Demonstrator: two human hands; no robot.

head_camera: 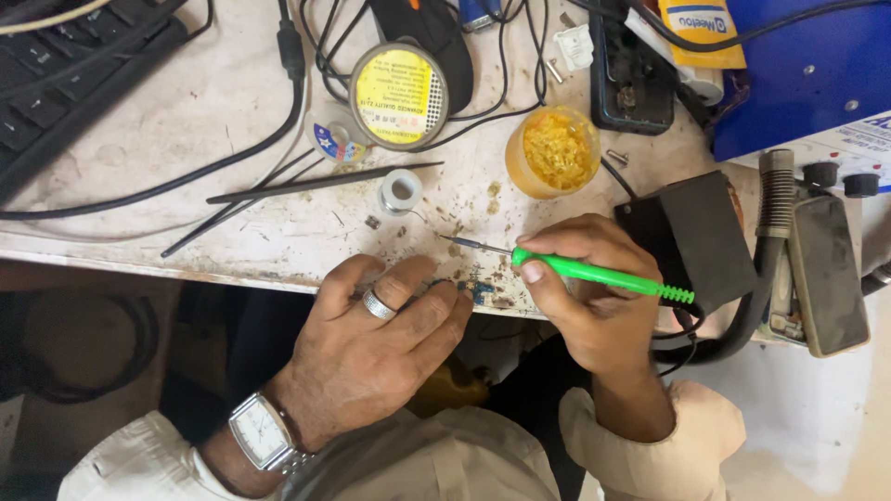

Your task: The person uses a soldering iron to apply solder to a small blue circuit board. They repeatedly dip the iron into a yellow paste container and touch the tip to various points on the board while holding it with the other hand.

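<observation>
Right hand: fingers closed in a pen grip round a green-handled iron, its tip pointing to 9 o'clock and hovering just above the bench edge, apart from the work. Left hand: lies flat, fingers nearly straight and together, pressing a small blue part at the bench edge, mostly hidden, so no finished joint can be judged. At 12 o'clock of the hands: solder spool, yellow flux jar, round tin, tweezers, all apart and untouched.
</observation>
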